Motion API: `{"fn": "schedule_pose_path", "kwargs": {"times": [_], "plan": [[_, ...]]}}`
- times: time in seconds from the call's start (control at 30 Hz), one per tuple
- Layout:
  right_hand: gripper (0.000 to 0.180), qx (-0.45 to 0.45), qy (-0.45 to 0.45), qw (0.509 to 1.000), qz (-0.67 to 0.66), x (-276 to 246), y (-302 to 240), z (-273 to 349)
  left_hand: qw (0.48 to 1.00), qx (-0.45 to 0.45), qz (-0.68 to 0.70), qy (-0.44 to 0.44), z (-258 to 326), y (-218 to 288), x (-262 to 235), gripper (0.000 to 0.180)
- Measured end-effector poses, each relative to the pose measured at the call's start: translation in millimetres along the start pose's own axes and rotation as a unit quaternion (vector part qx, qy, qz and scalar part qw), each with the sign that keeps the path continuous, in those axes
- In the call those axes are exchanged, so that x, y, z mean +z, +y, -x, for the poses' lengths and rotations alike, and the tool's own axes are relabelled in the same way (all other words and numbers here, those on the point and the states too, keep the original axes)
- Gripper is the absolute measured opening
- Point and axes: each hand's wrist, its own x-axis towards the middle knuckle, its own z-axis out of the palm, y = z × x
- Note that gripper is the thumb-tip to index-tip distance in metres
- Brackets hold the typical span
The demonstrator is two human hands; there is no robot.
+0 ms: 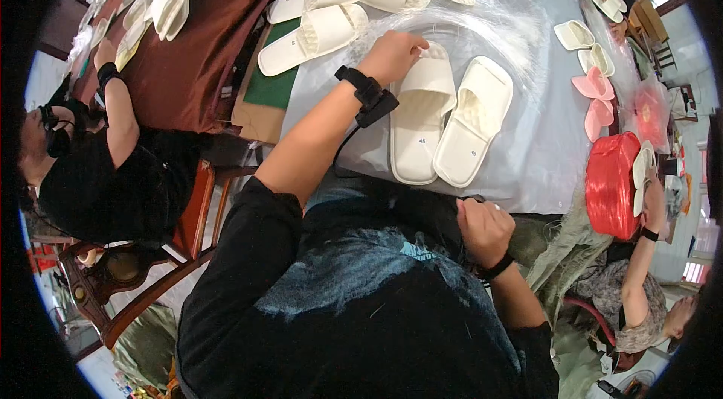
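Note:
Two cream open-toe slippers lie side by side before me, soles down and heels toward me. My left hand [393, 56] reaches to the far end of the left slipper [423, 102], its fingers closed at the toe edge. Beside it, the right slipper [476, 117] slants away to the right, untouched. Near the table's front edge, my right hand [484, 229] is curled with the thumb against the fingers. What it holds, if anything, is hidden. A black band with a small box circles my left wrist.
More cream slippers [322, 31] lie across the grey-covered table [343, 139], beside loose white strands [504, 30]. Pink slippers [595, 102] and a red shiny bundle [611, 184] sit at the right edge. Other people work at left, right and far side. A wooden chair [199, 211] stands left.

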Motion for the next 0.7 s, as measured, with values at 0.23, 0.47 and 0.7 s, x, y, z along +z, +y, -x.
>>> {"fn": "schedule_pose_path", "kwargs": {"times": [0.23,0.47,0.7], "plan": [[0.023,0.062,0.031,0.998,0.006,19.4,-2.3,-11.7,0.998,-0.042,-0.038,-0.012,-13.3,-6.3,-4.1,0.019],[0.023,0.064,0.047,0.996,0.031,32.6,-4.8,-42.2,0.988,-0.067,-0.134,0.033,-19.1,-6.8,-9.1,0.012],[0.020,0.119,0.019,0.992,0.039,39.9,2.6,-45.9,0.980,-0.121,-0.154,-0.022,-19.7,-0.2,-26.7,0.015]]}}
